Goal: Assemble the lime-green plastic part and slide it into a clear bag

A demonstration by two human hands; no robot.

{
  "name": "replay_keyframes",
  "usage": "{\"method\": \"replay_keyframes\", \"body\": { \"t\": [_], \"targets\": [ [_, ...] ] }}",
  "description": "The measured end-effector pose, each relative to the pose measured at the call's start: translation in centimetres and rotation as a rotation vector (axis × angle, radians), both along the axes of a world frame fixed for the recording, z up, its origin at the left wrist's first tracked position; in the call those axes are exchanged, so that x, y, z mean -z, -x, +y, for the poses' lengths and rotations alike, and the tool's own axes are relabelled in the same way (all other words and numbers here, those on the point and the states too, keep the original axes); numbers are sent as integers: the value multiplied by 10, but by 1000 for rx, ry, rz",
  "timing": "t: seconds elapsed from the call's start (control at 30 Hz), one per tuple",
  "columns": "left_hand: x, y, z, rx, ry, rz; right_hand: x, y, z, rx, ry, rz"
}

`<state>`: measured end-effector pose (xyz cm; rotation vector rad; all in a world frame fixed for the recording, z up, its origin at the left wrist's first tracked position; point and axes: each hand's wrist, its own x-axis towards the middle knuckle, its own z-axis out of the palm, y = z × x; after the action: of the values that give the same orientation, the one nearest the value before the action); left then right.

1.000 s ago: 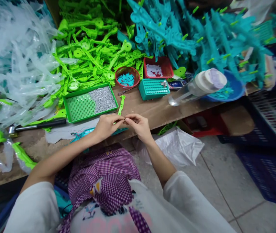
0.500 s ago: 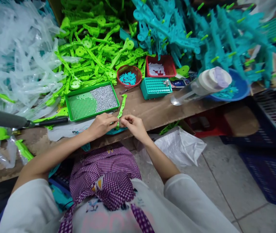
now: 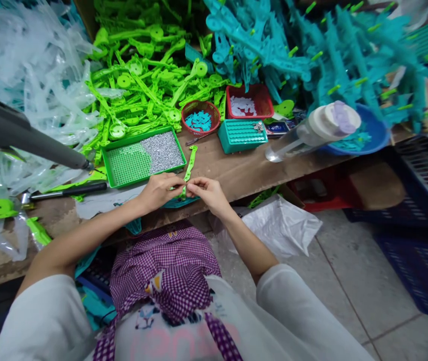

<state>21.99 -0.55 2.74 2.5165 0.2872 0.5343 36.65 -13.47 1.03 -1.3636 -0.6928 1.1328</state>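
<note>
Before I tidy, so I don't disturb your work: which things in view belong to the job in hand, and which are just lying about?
Seemingly in use:
green strip, by left hand and right hand
teal part under the hands
green tray of silvery pieces

Apparently just lying about:
clear bottle
blue packet
white sack below the bench

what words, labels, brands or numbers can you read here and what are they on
No text can be read with certainty.
Pink lettering on the white garment: blurred and creased, partly cut off by the picture's edge.
Dark blue card beside the teal basket: any print is too small to read.
</note>
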Motion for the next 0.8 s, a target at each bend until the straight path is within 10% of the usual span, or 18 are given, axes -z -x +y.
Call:
{"method": "replay_keyframes", "body": {
  "t": [0.8],
  "targets": [
    [13, -14, -7, -67, 228, -2, 11, -19, 0, -80, -24, -291]
  ]
}}
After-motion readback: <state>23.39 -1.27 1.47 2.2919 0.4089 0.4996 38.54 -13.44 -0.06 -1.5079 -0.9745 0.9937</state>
